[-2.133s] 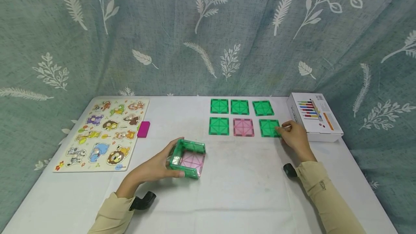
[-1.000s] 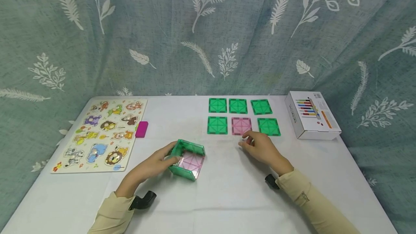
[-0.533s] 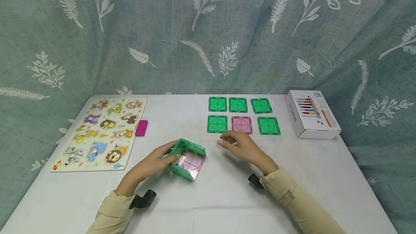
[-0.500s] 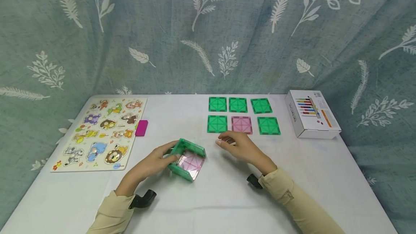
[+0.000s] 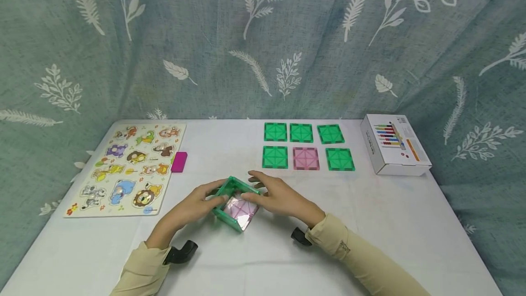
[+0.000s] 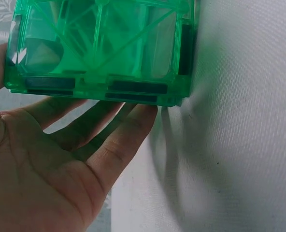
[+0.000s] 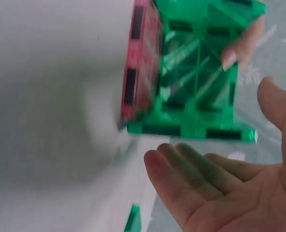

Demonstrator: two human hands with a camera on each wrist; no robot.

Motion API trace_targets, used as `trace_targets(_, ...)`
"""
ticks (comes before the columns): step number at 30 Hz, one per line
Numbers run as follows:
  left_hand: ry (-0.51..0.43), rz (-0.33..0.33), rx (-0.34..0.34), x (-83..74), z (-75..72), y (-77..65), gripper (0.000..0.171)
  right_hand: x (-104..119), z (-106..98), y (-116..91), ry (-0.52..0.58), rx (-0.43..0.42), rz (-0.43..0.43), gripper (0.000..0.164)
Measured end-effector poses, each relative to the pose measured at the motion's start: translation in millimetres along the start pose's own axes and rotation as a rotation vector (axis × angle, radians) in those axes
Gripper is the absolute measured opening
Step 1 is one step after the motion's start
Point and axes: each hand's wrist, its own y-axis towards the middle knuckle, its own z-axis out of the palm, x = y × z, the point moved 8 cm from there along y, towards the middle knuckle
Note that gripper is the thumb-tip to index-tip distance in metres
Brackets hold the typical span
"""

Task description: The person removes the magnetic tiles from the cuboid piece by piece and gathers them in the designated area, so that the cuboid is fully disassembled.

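Observation:
An open box of magnetic tiles (image 5: pixel 227 217) stands on the white table, with green walls on three sides and a pink tile base (image 5: pixel 241 214). My left hand (image 5: pixel 192 207) grips its left wall, thumb over the top edge and fingers outside. In the left wrist view, a green tile wall (image 6: pixel 99 53) rises above the fingers. At the box's right, wall-less side is my right hand (image 5: pixel 283 199), fingers spread and holding nothing. The right wrist view shows a gap between that hand's fingers (image 7: pixel 181 183) and the green wall (image 7: pixel 201 133).
Several green tiles (image 5: pixel 275 157) and one pink tile (image 5: pixel 306 158) lie flat in two rows behind the right hand. A white box with an abacus picture (image 5: pixel 396 145) sits at the back right. Left are an animal puzzle board (image 5: pixel 135 156) and a magenta block (image 5: pixel 179 162).
My right hand has left the green tile at the right and swung leftward to the box. My left thumb has shifted from the front wall to the left wall's top; the box has turned slightly.

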Motion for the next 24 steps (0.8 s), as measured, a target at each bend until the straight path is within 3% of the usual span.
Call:
trace_targets(7,-0.011,0.010,0.008,-0.2,0.4,-1.1,0.056,10.4,11.6,9.0,-0.114,-0.026,-0.047,0.072)
trace_targets(14,-0.023,0.008,0.007,3.1,2.0,-1.6,0.055,23.0,17.3,15.0,-0.145,-0.047,-0.164,0.039)
trace_targets(24,-0.025,0.032,0.016,3.0,2.4,-1.2,0.055,20.0,19.3,25.8,-0.226,-0.067,-0.118,0.031)
